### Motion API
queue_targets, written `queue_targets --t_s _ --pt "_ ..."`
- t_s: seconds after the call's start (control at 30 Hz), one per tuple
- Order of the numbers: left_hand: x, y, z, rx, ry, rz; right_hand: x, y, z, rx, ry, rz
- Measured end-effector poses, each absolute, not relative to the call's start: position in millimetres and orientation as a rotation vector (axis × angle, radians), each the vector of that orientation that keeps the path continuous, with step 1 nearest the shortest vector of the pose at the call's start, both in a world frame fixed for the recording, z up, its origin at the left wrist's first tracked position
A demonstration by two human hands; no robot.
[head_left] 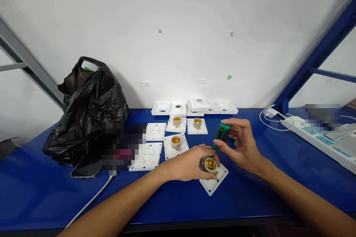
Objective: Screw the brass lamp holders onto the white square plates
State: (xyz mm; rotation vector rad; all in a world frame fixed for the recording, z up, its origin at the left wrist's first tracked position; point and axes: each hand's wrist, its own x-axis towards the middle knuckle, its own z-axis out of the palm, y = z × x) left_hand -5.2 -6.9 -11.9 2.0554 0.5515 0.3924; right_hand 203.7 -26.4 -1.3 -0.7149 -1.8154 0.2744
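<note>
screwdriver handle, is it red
No, the screwdriver handle in the right hand is green, its tip down in the lamp socket.

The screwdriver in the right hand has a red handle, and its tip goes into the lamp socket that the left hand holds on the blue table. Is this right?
Not quite: the head view shows the screwdriver has a green handle, not red. The rest stands: the right hand holds it with its tip inside the lamp socket, which the left hand steadies on the blue table.
</note>
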Motion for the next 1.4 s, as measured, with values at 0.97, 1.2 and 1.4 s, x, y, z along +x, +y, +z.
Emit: queue_targets --t_s 0.97,1.2,1.4 --pt "-4.9 -7.5 -10.4 2.084 0.554 0.367 205.5 -25.4 -3.4 -0.683 -1.886 0.29" --pt "-4.8 -8.1 -8.7 2.089 0.553 0.361 206.7 -24.8 -3.4 -0.695 -1.893 0.295" --pt "-5.4 -8.0 -8.8 2.101 0.552 0.352 207.7 -25.1 -4.1 -0.703 -1.896 0.299"
